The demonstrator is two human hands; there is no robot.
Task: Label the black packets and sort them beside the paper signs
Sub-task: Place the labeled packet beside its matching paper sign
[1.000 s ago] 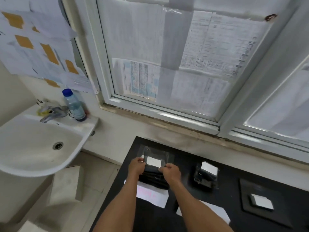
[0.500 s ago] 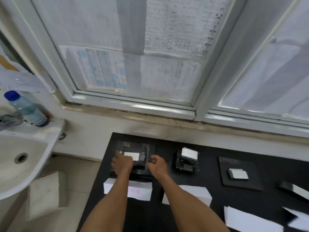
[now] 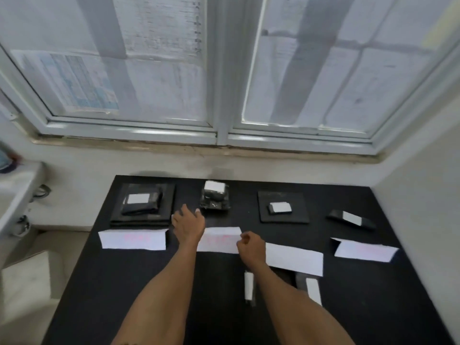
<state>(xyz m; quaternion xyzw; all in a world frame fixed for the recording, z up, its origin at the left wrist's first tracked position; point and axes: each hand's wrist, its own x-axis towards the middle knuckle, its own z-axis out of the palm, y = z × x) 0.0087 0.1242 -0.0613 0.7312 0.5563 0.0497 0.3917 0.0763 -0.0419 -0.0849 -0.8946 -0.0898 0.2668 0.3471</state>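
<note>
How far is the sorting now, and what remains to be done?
Done: labelled black packets lie behind the four paper signs: left stack, second pile, third pile, right packet. In hand: nothing visible. The left hand is open beside the second pile, and the right hand is loosely curled over the second sign. Left: two packets beside the right forearm, in front of the signs, look unsorted.

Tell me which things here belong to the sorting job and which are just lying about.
For the job: black packets, paper signs, table.
Lying about: sink, papers on the window.
</note>
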